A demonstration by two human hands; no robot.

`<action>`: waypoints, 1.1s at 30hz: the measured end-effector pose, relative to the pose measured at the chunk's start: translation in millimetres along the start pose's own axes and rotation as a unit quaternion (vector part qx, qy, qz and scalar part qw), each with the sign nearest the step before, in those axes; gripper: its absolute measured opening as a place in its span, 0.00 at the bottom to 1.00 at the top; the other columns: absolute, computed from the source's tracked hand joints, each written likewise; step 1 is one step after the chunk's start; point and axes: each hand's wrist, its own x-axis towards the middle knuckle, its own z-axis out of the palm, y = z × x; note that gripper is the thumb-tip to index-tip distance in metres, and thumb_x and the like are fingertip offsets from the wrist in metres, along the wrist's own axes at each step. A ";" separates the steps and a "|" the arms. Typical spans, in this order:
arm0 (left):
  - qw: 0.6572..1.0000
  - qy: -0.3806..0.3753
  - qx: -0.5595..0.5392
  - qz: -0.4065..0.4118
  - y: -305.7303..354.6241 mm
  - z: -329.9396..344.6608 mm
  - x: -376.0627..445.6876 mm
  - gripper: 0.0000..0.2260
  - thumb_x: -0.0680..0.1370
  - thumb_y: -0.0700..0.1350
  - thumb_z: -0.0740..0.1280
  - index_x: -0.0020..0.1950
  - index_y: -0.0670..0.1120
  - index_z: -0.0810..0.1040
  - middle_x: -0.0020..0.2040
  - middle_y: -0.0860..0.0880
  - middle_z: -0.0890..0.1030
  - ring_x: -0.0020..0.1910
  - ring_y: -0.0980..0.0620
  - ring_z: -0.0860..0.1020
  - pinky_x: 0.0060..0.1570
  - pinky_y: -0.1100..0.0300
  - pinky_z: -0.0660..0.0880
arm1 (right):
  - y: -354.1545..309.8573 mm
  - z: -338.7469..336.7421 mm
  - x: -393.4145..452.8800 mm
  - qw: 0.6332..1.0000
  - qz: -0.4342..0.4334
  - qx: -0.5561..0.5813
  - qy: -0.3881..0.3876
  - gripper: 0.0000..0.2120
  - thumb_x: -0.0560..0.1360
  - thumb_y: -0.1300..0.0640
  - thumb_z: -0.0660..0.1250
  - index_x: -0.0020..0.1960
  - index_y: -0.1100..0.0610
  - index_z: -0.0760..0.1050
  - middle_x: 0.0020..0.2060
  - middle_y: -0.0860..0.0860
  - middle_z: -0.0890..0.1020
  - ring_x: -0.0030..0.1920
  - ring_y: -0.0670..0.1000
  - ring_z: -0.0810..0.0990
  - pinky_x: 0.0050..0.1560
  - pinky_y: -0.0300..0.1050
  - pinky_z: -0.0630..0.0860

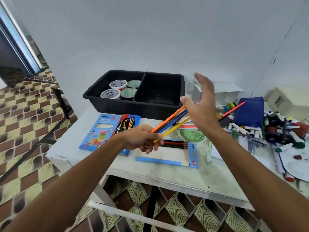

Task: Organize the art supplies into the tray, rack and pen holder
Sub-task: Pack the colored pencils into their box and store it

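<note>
The left hand (pixel 142 137) pinches a bundle of coloured pencils (pixel 172 122) between its curled fingers and thumb; the pencils fan out up and to the right, past the fingertips. The right hand (pixel 200 104) is raised just beyond the pencil tips, fingers straight and loosely spread, holding nothing – it is a little blurred. Under the left fingers lies an opened pencil box (pixel 167 154) with a few pencils in it. Beyond both hands stands the black tray (pixel 158 104), with tape rolls (pixel 117 89) in its left compartment.
</note>
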 end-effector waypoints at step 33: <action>0.836 0.315 0.412 0.178 -62.9 -26.8 -12.7 0.22 0.72 0.44 0.74 0.64 0.47 0.75 0.53 0.54 0.74 0.46 0.58 0.73 0.45 0.72 0.68 | 40.6 80.7 -14.7 0.753 0.175 -0.219 -0.595 0.05 0.74 0.59 0.70 0.39 0.55 0.80 0.40 0.55 0.86 0.37 0.49 0.80 0.42 0.42 0.74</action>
